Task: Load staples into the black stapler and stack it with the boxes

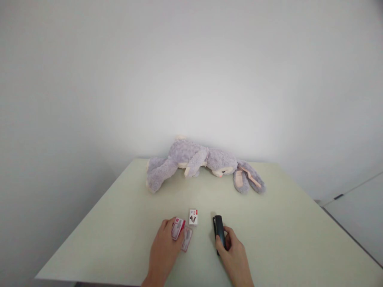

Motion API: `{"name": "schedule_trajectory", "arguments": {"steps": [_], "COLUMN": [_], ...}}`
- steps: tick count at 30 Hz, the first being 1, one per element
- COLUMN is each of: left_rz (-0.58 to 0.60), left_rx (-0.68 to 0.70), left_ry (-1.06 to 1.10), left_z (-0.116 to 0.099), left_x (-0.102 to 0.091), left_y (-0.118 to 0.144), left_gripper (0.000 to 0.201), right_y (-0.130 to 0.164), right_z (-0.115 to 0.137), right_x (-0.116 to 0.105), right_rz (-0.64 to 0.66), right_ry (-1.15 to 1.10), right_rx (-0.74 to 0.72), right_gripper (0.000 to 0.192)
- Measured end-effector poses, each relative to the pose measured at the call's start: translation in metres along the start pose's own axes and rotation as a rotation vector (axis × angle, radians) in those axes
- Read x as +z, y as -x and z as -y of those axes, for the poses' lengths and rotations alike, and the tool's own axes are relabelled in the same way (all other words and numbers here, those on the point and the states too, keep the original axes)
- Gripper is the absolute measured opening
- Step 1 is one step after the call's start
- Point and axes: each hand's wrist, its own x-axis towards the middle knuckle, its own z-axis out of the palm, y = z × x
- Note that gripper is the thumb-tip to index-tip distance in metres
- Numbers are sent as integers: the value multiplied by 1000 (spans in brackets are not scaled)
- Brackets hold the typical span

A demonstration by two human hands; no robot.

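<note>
My left hand (pixel 165 245) is closed around a small pink-and-white box (pixel 177 229), its fingers along the far left side and the thumb at the right. Beside the thumb, a flat clear piece with pink edges (pixel 187 239) lies at a slant; whether it is joined to the box I cannot tell. My right hand (pixel 235 251) grips a black stapler (pixel 220 233), thumb on the left side and fingers on the right. The stapler's far end points toward the wall. Between the hands, a bit farther off, sits a small white box with a dark printed picture (pixel 193 217).
A grey-purple plush rabbit (pixel 191 157) lies on its side along the far edge of the pale green table (pixel 119 239), its long ears to the right. A white wall (pixel 191 79) stands directly behind. At the lower right is a white panel with a dark handle (pixel 338 197).
</note>
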Motion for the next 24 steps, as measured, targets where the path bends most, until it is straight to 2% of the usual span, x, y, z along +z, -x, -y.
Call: {"name": "schedule_trajectory", "arguments": {"steps": [4, 7, 9, 12, 15, 18, 21, 24], "left_rz": [-51, -93, -129, -163, -139, -109, -151, -150], "left_rx": [10, 39, 51, 72, 123, 161, 181, 229], "left_ry": [-30, -42, -44, -56, -111, -193, -237, -211], "left_z": [18, 22, 27, 45, 68, 80, 72, 49], "left_x": [0, 1, -2, -8, -10, -9, -9, -4], "left_y": [-42, -59, -53, -25, 5, 13, 7, 4], "left_gripper": [36, 39, 45, 47, 43, 43, 46, 41], "right_y": [3, 2, 1, -2, -3, -3, -3, -1], "right_z": [2, 1, -2, -8, -10, -9, -8, -13], "right_x": [1, 2, 3, 5, 8, 9, 7, 3], "right_rz": [-28, -26, -12, -1, 7, -1, 2, -1], "right_ry": [-32, -33, -29, -7, 25, 21, 16, 32], "right_rx": [5, 3, 10, 23, 23, 19, 6, -6], "right_gripper": [42, 43, 45, 51, 54, 53, 53, 52]}}
